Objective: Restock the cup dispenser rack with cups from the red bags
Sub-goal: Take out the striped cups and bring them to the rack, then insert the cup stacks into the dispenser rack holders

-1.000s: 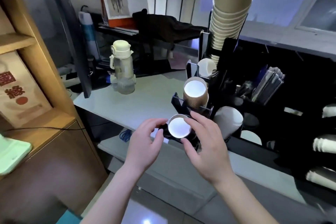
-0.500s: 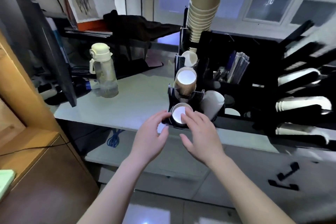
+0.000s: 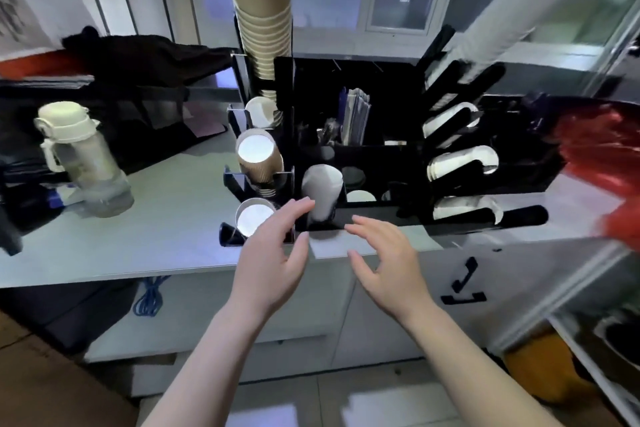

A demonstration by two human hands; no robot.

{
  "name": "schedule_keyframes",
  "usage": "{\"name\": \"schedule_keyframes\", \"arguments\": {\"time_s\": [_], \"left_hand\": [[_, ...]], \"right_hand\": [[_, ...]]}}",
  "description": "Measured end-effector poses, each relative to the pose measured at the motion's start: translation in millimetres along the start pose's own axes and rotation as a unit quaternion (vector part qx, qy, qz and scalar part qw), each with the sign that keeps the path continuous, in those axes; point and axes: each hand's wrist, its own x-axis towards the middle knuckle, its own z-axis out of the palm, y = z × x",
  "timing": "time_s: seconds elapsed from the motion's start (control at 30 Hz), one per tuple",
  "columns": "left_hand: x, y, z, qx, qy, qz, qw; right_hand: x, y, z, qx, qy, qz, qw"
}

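Head view looks down on the black cup dispenser rack (image 3: 377,166), which stands on the pale tabletop (image 3: 166,218) toward its front edge. At the rack's left end a tall stack of brown cups (image 3: 261,3) rises upright out of the frame, and below it three slots step down toward the viewer: a white cup (image 3: 261,111), a ribbed brown cup (image 3: 258,158) and a lowest cup (image 3: 252,218), all showing their open mouths. A white cup stack (image 3: 322,191) leans in the front compartment just beside them. On the rack's right side, stacks of white lids (image 3: 462,161) lie between black prongs. A red bag (image 3: 602,163), blurred, sits at the far right, touching or just behind the rack's end; I cannot tell which. The left hand (image 3: 272,262) hovers with fingers spread, its grip loose and holding nothing, fingertips in front of the lowest cup and the white stack. The right hand (image 3: 386,265) hangs beside it, fingers relaxed, also empty. A water bottle (image 3: 81,156) stands well to the left
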Motion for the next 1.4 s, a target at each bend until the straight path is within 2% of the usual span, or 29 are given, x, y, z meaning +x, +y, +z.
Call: {"name": "schedule_keyframes", "arguments": {"time_s": [0.27,0.57,0.77,0.97,1.2,1.4], "left_hand": [[34.7,12.7,82.4,-0.007,-0.009,-0.032,0.999],[40.6,-25.2,141.9,0.053,0.008,-0.149,0.987],[39.8,-56.2,152.8,0.136,-0.054,-0.195,0.970],[49.3,-87.2,172.3,0.240,-0.162,-0.155,0.945],[32.6,-126.7,182.5,0.274,-0.212,-0.229,0.910],[14.5,-146.9,187.5,0.315,-0.217,-0.245,0.891]], "right_hand": [[5.0,80.0,-49.8,-0.007,0.001,0.045,0.999],[45.0,138.7,-51.5,0.031,-0.070,0.040,0.996],[86.8,137.9,-15.4,0.042,-0.147,0.009,0.988],[136.5,128.4,31.5,0.023,-0.153,0.001,0.988],[175.4,118.4,72.5,-0.021,-0.185,-0.020,0.982],[199.0,120.5,86.1,-0.104,-0.225,-0.025,0.969]]}}
